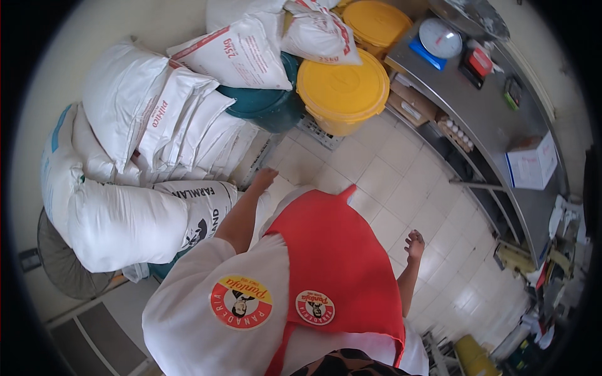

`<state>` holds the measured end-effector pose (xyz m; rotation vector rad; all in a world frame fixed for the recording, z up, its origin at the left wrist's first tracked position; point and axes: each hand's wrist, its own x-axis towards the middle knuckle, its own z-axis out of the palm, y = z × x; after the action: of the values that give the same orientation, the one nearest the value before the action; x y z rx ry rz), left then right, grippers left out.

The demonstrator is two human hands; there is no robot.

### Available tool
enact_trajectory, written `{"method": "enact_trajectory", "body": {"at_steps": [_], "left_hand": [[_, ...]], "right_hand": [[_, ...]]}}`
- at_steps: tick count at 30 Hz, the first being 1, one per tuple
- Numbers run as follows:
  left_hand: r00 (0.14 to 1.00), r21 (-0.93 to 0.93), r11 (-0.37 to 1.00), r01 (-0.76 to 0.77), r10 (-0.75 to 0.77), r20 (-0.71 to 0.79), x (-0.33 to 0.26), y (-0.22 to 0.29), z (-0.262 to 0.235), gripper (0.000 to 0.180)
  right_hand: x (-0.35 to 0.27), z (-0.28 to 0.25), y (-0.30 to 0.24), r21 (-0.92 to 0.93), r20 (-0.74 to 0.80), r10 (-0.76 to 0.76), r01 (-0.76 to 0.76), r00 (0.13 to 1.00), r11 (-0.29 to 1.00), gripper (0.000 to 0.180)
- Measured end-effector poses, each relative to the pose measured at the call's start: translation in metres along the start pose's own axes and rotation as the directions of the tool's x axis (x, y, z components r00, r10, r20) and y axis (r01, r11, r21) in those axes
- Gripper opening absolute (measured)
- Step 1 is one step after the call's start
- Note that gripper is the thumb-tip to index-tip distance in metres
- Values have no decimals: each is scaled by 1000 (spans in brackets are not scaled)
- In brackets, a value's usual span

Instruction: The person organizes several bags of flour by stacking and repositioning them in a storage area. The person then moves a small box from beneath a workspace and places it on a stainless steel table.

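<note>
My left hand point(266, 178) hangs over the tiled floor beside the stacked white sacks. Its fingers are loosely stretched, and I see nothing in them. The nearest sack, a plump white one with black print point(204, 210), lies just left of my forearm, apart from the hand. Out on the right, my right hand point(414, 244) is held away from my body with its fingers partly bent and spread, holding nothing visible. A red apron point(342, 263) over my white shirt point(207, 282) fills the space between my arms.
White sacks point(122, 94) are piled along the left. A yellow lidded drum point(343, 88) and a dark green drum point(266, 109) stand ahead, the green one bearing a sack point(241, 53). At right, a metal counter point(483, 113) carries a dial scale point(440, 37) and a white box point(533, 163).
</note>
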<state>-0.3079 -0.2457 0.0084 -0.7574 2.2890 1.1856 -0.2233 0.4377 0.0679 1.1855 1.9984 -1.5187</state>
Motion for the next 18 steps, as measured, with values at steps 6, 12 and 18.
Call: {"method": "enact_trajectory", "body": {"at_steps": [6, 12, 18], "left_hand": [[985, -566, 814, -128, 36, -171, 65, 121, -81, 30], [929, -784, 555, -278, -54, -367, 110, 257, -204, 30], [938, -873, 483, -69, -268, -222, 217, 200, -211, 31]], "right_hand": [[35, 29, 0, 92, 85, 140, -148, 986, 985, 56], [41, 102, -60, 36, 64, 327, -329, 943, 943, 68], [77, 248, -254, -14, 85, -45, 46, 995, 999, 72]]}}
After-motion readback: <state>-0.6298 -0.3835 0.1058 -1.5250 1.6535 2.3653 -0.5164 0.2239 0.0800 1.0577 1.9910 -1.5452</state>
